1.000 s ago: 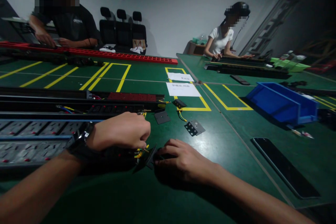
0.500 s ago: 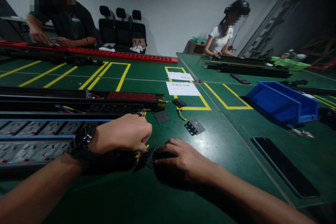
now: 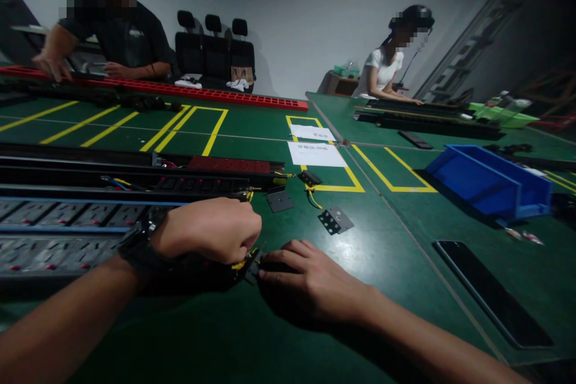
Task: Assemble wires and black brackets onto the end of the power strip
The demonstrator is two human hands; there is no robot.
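Note:
My left hand (image 3: 211, 229) is a closed fist gripping the end of a long black power strip (image 3: 193, 273) near the table's front edge; yellow wires (image 3: 240, 264) stick out under its fingers. A dark band wraps that wrist. My right hand (image 3: 310, 279) lies just to the right, its fingers curled and pinching a small black end cap (image 3: 255, 269) against the strip's end. The two hands almost touch.
More power strips (image 3: 81, 216) lie to the left. Loose black plates (image 3: 335, 220) and paper sheets (image 3: 315, 154) sit ahead on the green table (image 3: 387, 234). A blue bin (image 3: 490, 183) and a dark flat panel (image 3: 492, 294) are at right. Two other people work at the far edges.
The end cap has moved closer against the strip's end and my right fingers have slid slightly left. The view has shifted a little downward.

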